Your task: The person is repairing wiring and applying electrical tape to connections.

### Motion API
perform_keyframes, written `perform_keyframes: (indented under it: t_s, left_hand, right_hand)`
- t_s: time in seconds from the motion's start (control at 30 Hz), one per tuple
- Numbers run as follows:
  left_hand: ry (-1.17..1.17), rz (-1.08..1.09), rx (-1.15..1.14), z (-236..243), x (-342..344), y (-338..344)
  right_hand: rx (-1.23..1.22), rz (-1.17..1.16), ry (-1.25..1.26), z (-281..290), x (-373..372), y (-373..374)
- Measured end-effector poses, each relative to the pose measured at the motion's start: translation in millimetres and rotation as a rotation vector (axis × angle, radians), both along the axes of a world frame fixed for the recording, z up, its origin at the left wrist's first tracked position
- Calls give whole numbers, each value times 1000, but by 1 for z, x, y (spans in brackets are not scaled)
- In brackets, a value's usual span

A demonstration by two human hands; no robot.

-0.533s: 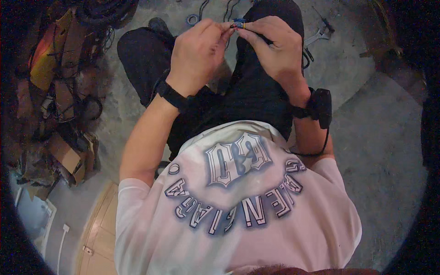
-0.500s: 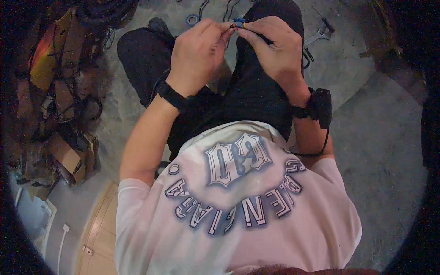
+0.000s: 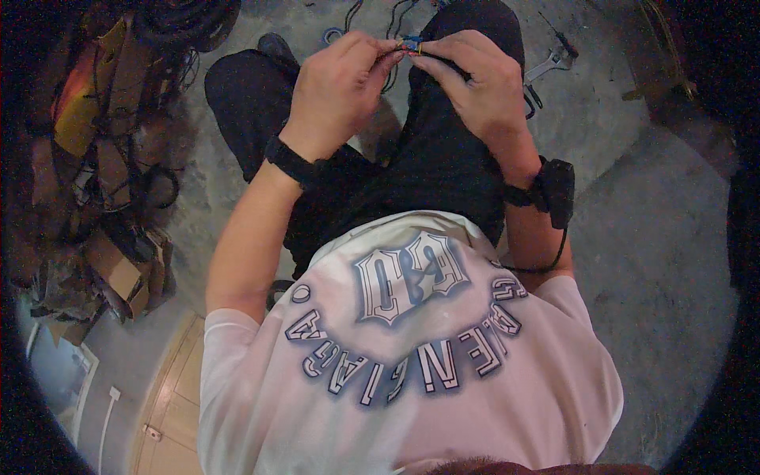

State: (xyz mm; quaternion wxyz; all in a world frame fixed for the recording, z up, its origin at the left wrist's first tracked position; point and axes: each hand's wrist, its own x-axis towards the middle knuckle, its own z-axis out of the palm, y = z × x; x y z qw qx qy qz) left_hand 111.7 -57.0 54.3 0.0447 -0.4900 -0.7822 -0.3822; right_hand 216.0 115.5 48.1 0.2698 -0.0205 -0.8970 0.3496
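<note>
A person in a white T-shirt (image 3: 491, 412) and black trousers (image 3: 372, 186) sits low over a big grey floor (image 3: 649, 237). A messy pile of torn cardboard boxes (image 3: 115, 261) runs along the floor's left edge.

Both hands are up in front, close to the right knee. The left hand (image 3: 332, 95) is pinched narrow, with finger and thumb on some thin coloured wires (image 3: 410, 45). The right hand (image 3: 487, 91) pinches the same little bunch from the other side. So the wires sit right between the two sets of fingertips, up off the floor.

On the floor's far side, an adjustable wrench (image 3: 550, 65) lies just right of that knee, and a small blue ring (image 3: 332, 32) lies beyond the left hand.

The job looks partway done to me. The wires are out and spread, with blue, yellow and red showing, but both hands are busy on them. I can't tell if any are joined; they're too tiny.
</note>
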Motion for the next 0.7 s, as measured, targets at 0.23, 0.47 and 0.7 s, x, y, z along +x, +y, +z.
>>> perform_keyframes:
  t_s: [0.23, 0.47, 0.7]
  left_hand:
    - [-24, -38, -17, 1, -4, -2]
    - [-131, -43, -140, 11, -1, -8]
    - [-194, -42, -136, 18, 21, -8]
  right_hand:
    - [-21, 70, -63, 5, 4, 6]
    - [20, 99, -62, 7, 11, 5]
    - [50, 56, -26, 4, 38, 3]
